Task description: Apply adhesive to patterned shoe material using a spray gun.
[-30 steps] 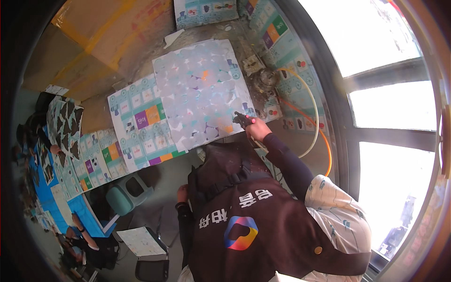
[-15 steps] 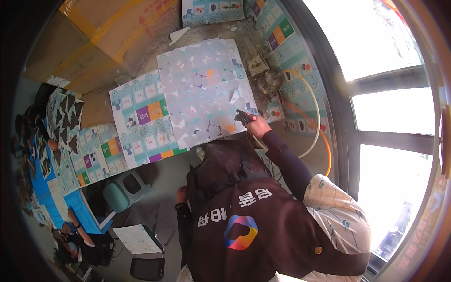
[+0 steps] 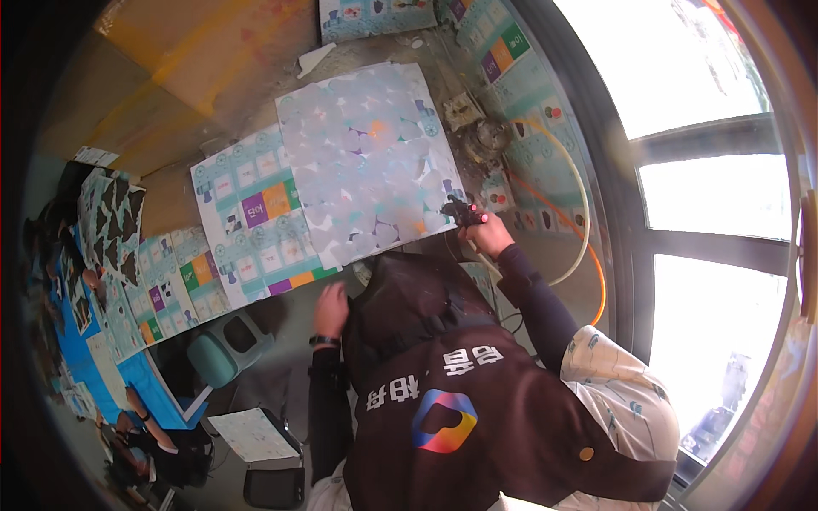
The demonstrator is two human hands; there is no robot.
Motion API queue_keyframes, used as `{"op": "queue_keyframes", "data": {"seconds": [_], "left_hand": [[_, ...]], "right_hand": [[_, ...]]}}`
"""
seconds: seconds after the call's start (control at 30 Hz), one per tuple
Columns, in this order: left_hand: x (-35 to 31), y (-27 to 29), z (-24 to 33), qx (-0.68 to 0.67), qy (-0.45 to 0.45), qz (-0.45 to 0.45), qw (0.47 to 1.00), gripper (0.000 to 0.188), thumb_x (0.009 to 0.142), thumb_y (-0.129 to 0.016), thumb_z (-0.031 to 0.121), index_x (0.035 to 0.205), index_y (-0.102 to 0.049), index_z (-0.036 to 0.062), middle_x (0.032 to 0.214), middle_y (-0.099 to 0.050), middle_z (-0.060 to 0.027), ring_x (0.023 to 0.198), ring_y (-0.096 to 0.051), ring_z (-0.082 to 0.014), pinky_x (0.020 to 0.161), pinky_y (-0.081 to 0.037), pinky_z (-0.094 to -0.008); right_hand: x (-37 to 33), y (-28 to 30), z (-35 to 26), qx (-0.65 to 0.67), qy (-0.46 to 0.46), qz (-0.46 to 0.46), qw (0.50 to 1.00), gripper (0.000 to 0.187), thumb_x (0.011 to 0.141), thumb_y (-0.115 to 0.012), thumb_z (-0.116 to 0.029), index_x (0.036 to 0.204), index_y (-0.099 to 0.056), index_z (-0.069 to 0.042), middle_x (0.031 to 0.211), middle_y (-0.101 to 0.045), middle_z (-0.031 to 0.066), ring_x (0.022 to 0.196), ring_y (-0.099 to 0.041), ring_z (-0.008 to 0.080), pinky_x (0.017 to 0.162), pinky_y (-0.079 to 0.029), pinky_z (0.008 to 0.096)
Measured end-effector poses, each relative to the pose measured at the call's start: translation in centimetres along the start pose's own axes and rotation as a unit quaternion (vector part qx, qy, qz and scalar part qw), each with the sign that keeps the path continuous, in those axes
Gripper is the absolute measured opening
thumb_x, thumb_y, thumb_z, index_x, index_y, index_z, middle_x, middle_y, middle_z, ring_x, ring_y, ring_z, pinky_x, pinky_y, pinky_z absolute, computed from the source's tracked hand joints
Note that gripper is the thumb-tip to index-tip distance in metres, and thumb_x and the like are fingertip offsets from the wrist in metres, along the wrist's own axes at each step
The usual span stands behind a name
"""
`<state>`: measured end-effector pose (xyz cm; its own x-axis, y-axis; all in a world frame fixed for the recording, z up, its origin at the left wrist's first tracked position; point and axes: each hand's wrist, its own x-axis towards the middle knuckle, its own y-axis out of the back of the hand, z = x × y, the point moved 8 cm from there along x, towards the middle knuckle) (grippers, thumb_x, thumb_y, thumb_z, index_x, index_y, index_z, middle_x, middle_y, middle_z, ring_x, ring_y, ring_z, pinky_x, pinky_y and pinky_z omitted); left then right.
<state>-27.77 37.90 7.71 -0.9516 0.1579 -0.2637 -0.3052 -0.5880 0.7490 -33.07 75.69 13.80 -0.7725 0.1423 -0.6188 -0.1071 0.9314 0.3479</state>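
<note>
My right hand (image 3: pixel 490 237) is closed round the handle of a small black spray gun (image 3: pixel 461 211) with red knobs, held over the near right corner of a sheet. That printed sheet (image 3: pixel 358 145) is mottled grey with pale rounded patches and lies on the worktable. My left hand (image 3: pixel 331 311) hangs just short of the table's front edge, left of my dark apron (image 3: pixel 426 298). Its fingers stretch forward and it holds nothing. Left of the mottled sheet lies a second printed sheet (image 3: pixel 247 183) with colored squares.
Pale yellow (image 3: pixel 587 209) and orange hoses (image 3: pixel 601 277) loop at my right, beside the window (image 3: pixel 716 196). Large cardboard boxes (image 3: pixel 196 51) stand behind the table. A green stool (image 3: pixel 217 353) and a chair (image 3: pixel 273 485) are on the left, with other people at a blue table (image 3: pixel 77 341).
My left hand has come up from beside the apron toward the table edge. My right hand and the spray gun have shifted slightly right. A small pale shape on the sheet no longer shows.
</note>
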Motion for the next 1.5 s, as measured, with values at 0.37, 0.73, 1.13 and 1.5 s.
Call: {"op": "queue_keyframes", "data": {"seconds": [0.37, 0.73, 1.13, 1.5], "left_hand": [[8.0, -12.2, 15.8, 0.354, -0.298, -0.030, 0.886, 0.050, 0.083, -0.040, 0.011, 0.130, -0.038, -0.0060, 0.138, -0.037, -0.0143, 0.129, -0.030, -0.0269, 0.106, -0.023, -0.0385], [8.1, -12.5, 15.9, 0.308, -0.256, -0.035, 0.916, 0.049, 0.085, -0.039, 0.012, 0.131, -0.038, -0.0036, 0.141, -0.032, -0.0147, 0.132, -0.027, -0.0261, 0.110, -0.016, -0.0421], [4.8, -9.3, 14.9, 0.148, -0.351, -0.173, 0.908, 0.044, 0.081, -0.045, 0.011, 0.125, -0.048, 0.0094, 0.118, -0.055, -0.0105, 0.107, -0.053, -0.0251, 0.092, -0.040, -0.0393], [-11.4, -10.1, -17.7, 0.056, 0.101, -0.148, 0.982, 0.032, 0.080, -0.056, 0.019, 0.108, -0.060, 0.0040, 0.106, -0.061, -0.0179, 0.097, -0.057, -0.0354, 0.082, -0.047, -0.0419]], "right_hand": [[-2.5, 1.8, 3.1, 0.082, -0.014, 0.006, 0.997, 0.028, 0.067, -0.060, -0.010, 0.094, -0.057, -0.001, 0.070, -0.062, 0.0069, 0.050, -0.054, 0.0138, 0.046, -0.046, 0.0291], [-1.7, 2.3, 3.6, 0.061, -0.001, -0.007, 0.998, 0.024, 0.067, -0.058, -0.009, 0.089, -0.056, 0.000, 0.072, -0.063, 0.0087, 0.051, -0.058, 0.0186, 0.047, -0.048, 0.0310], [-1.4, -2.8, 0.4, 0.032, -0.006, -0.086, 0.996, 0.025, 0.065, -0.059, -0.007, 0.089, -0.058, 0.001, 0.075, -0.063, 0.0086, 0.062, -0.061, 0.0172, 0.048, -0.049, 0.0298], [1.2, -6.8, 0.5, -0.069, 0.042, -0.076, 0.994, 0.017, 0.060, -0.057, -0.008, 0.074, -0.054, 0.000, 0.061, -0.058, 0.0079, 0.056, -0.058, 0.0206, 0.053, -0.046, 0.0315]]}}
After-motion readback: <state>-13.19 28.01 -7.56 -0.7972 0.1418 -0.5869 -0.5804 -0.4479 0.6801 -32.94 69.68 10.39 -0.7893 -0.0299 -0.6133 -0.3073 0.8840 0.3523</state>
